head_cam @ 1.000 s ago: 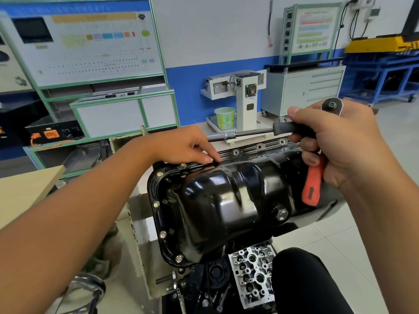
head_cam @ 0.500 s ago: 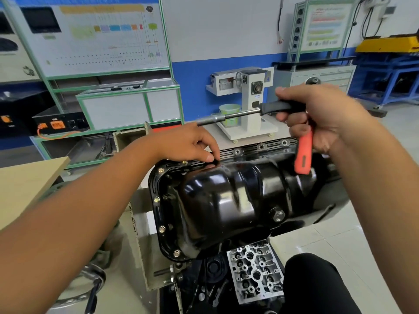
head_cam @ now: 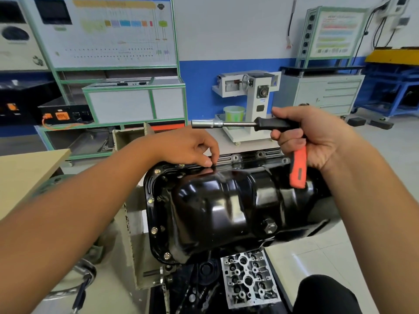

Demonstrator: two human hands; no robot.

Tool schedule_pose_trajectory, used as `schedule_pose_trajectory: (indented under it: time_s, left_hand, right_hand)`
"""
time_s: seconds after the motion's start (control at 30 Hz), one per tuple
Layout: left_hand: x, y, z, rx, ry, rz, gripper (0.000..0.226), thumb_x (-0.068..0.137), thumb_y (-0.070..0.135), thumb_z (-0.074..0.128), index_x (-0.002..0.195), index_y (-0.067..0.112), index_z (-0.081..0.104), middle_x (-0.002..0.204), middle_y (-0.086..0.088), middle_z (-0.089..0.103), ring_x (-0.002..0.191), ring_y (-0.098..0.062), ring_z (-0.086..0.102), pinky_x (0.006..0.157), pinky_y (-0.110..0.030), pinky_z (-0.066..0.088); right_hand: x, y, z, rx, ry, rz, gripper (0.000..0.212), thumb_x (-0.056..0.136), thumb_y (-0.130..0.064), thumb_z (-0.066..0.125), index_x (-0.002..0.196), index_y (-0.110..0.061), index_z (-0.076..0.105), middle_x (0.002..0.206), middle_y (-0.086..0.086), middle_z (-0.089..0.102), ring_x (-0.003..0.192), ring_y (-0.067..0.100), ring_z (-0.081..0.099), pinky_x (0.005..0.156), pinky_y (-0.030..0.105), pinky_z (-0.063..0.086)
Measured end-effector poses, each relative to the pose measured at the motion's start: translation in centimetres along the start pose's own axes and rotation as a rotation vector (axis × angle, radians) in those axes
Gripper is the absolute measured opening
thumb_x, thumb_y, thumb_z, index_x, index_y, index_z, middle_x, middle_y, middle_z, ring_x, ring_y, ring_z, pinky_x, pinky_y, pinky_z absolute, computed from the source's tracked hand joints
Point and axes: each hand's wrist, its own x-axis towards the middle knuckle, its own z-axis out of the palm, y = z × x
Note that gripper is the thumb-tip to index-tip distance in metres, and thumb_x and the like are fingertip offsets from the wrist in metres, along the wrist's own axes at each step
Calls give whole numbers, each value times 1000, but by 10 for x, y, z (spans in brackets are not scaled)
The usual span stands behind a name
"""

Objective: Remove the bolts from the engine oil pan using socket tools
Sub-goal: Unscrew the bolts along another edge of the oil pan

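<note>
Currently noting: black oil pan (head_cam: 226, 207) sits centre on engine, flange bolts (head_cam: 154, 230) seated along left edge. My left hand (head_cam: 188, 148) pinches at far flange. My right hand (head_cam: 317, 137) grips black-handled socket driver (head_cam: 235, 124) plus orange-handled ratchet (head_cam: 298, 168), both above pan.

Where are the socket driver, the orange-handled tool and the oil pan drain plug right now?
socket driver (head_cam: 229, 124), head view, on its metal shaft.
orange-handled tool (head_cam: 298, 171), head view, on the orange grip below the right hand.
drain plug (head_cam: 269, 225), head view, on its hex head.
</note>
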Motion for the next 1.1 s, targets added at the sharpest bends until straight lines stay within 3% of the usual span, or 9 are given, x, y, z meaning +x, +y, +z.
schedule_pose_trajectory:
  time_s: [0.1, 0.23, 0.3, 0.43, 0.53, 0.6, 0.8, 1.0, 1.1]
  left_hand:
    - [-4, 2, -4, -8, -32, -82, 13, 96, 41, 67, 101, 52, 72, 71, 23, 56, 64, -2, 52, 67, -22, 38]
    - [-6, 3, -7, 34, -39, -139, 22, 101, 39, 61, 105, 58, 71, 113, 15, 70, 104, -8, 63, 99, -31, 46]
    - [-2, 2, -4, 43, -11, -125, 18, 98, 37, 66, 100, 54, 72, 104, 11, 71, 94, -10, 64, 93, -38, 50]
    - [-2, -1, 1, -7, 20, -99, 15, 94, 38, 71, 94, 53, 71, 67, 25, 53, 62, 2, 50, 69, -24, 39]
    - [-8, 8, 0, -60, -70, -147, 23, 100, 37, 62, 104, 58, 71, 105, 32, 67, 99, 7, 63, 96, -23, 45]
    - [-9, 10, -2, -30, -77, -169, 25, 102, 35, 60, 105, 58, 71, 117, 21, 68, 111, -4, 63, 106, -32, 46]
    - [-7, 9, 5, -55, 48, -114, 12, 94, 30, 72, 97, 41, 69, 60, 21, 41, 57, -1, 42, 62, -11, 36]
    - [-11, 12, 3, 11, -37, -156, 26, 102, 32, 61, 103, 57, 68, 103, 32, 60, 102, -3, 60, 97, -26, 46]
    - [-8, 9, 7, 39, 39, -142, 25, 97, 34, 67, 92, 58, 65, 91, 19, 60, 84, -1, 58, 80, -20, 48]
  right_hand:
    - [3, 0, -1, -11, -14, 2, 16, 100, -20, 59, 106, -12, 47, 62, 11, 52, 30, 1, 30, 27, 12, 28]
    - [5, 0, -2, -17, -25, 7, 13, 100, -20, 59, 97, -11, 50, 61, 10, 52, 29, 2, 31, 27, 12, 27]
    - [6, 0, -3, -20, -24, 0, 14, 99, -20, 60, 95, -12, 50, 62, 10, 52, 30, 2, 31, 27, 13, 28]
    - [8, 2, -4, -21, -38, -14, 13, 100, -19, 59, 96, -12, 49, 62, 11, 52, 31, 2, 30, 27, 13, 27]
    - [7, 1, -4, -20, -61, -3, 11, 100, -20, 58, 97, -13, 50, 61, 11, 52, 30, 2, 31, 27, 12, 27]
    - [7, 1, -4, -16, -78, -2, 12, 101, -21, 57, 95, -13, 49, 61, 10, 52, 30, 2, 31, 27, 12, 27]
    - [7, 2, -8, 6, -93, -20, 16, 100, -20, 58, 89, -13, 48, 60, 11, 53, 30, 2, 32, 27, 12, 27]
    - [10, 3, -8, 4, -88, -32, 17, 99, -20, 59, 88, -13, 49, 59, 11, 53, 29, 2, 31, 26, 13, 27]
    - [9, 3, -8, 12, -93, -40, 16, 99, -20, 60, 88, -15, 49, 59, 11, 53, 29, 2, 31, 27, 13, 27]
